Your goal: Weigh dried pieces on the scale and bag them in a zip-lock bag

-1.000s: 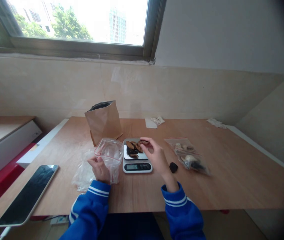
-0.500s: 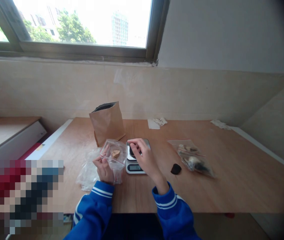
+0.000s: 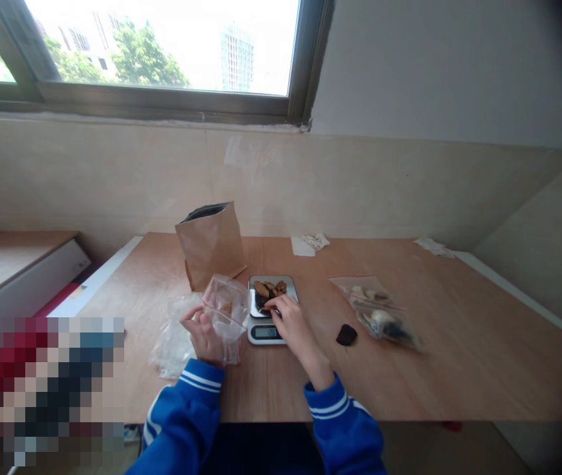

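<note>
My left hand (image 3: 206, 338) is closed on the edge of a clear zip bag (image 3: 226, 293), with a small brown piece showing blurred inside. A digital kitchen scale (image 3: 266, 333) stands just right of the bag. Brown dried pieces (image 3: 272, 288) and a dark piece (image 3: 260, 301) lie on its plate. My right hand (image 3: 291, 323) reaches over the scale's right side, its fingers drawn together and touching the pile at the dark piece. Whatever sits between those fingertips is hidden.
Behind the bag a brown paper pouch (image 3: 210, 244) stands open. More clear plastic bags (image 3: 169, 346) lie under my left hand. To the right are a flat black piece (image 3: 346, 335) and filled zip bags (image 3: 380, 313). Tissue (image 3: 316, 241) lies by the wall.
My right hand has moved slightly down and right over the scale, uncovering the brown pieces on its plate. The zip bag in my left hand has tilted a little.
</note>
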A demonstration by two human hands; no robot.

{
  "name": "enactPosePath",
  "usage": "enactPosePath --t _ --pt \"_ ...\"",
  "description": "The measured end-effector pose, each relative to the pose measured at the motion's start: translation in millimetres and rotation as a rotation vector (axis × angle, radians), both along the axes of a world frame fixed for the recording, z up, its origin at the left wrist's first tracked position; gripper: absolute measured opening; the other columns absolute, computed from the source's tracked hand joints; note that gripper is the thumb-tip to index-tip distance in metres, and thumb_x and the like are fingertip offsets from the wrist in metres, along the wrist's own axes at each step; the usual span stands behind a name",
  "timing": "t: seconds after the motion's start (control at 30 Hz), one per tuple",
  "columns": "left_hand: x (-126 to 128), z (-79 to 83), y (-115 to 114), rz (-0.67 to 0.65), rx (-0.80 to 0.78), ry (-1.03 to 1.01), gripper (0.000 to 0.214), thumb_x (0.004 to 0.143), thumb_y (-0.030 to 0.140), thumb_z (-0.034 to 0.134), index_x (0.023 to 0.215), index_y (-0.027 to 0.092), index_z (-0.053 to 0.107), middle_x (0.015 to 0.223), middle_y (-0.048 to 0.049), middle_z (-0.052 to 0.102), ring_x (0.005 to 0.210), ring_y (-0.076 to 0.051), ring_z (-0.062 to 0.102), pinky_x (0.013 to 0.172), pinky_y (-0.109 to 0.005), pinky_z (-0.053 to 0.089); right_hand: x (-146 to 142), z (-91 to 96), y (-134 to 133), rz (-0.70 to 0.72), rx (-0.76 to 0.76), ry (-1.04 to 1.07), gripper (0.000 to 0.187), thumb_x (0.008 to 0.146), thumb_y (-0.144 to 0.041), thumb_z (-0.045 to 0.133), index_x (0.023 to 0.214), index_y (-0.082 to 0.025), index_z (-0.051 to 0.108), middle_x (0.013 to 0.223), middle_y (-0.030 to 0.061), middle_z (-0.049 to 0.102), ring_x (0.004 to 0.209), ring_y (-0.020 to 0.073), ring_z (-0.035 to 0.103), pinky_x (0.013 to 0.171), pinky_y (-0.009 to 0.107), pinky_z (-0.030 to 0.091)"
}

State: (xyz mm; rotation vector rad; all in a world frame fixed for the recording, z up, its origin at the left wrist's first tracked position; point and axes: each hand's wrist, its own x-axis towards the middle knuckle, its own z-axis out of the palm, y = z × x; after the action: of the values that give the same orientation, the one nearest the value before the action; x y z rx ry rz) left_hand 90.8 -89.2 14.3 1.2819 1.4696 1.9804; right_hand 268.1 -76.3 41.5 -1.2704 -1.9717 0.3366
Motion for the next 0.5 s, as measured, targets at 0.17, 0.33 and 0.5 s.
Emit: enactPosePath --t 0.17,0.33,0.5 --pt "1.8 2.0 0.9 -0.076 0.081 -0.055 0.019 0.092 0.042 0.038 0.096 0.024 0.034 0.126 -0.0161 0.057 0.114 -0.023 0.059 0.097 -0.049 0.043 -1.1 16.4 -2.2 -0.008 -0.035 0.164 0.023 0.083 -0.008 0.046 0.091 -0.02 0.064 0.092 0.007 0.064 0.091 0.0211 0.06 0.083 0.036 0.048" --pt "-4.0 5.9 -1.7 -0.21 0.096 0.149 0.027 0.092 0.038 0.039 0.113 0.02 0.043 0.134 -0.0183 0.051 0.126 -0.025 0.047 0.105 -0.051 0.034 -11.5 25.1 -6.7 0.055 -0.059 0.286 0.021 0.084 -0.013 0.048 0.093 -0.022 0.065 0.095 0.0046 0.064 0.092 0.0186 0.061 0.084 0.032 0.047" --pt "-10.1 11.6 -3.9 -0.313 0.073 0.426 0.044 0.088 0.037 0.049 0.128 0.019 0.047 0.138 -0.0158 0.046 0.132 -0.03 0.038 0.109 -0.053 0.026 -21.3 29.3 -12.0 0.104 -0.085 0.387 0.021 0.083 -0.014 0.05 0.095 -0.021 0.066 0.093 0.0039 0.065 0.084 0.0161 0.061 0.079 0.03 0.05"
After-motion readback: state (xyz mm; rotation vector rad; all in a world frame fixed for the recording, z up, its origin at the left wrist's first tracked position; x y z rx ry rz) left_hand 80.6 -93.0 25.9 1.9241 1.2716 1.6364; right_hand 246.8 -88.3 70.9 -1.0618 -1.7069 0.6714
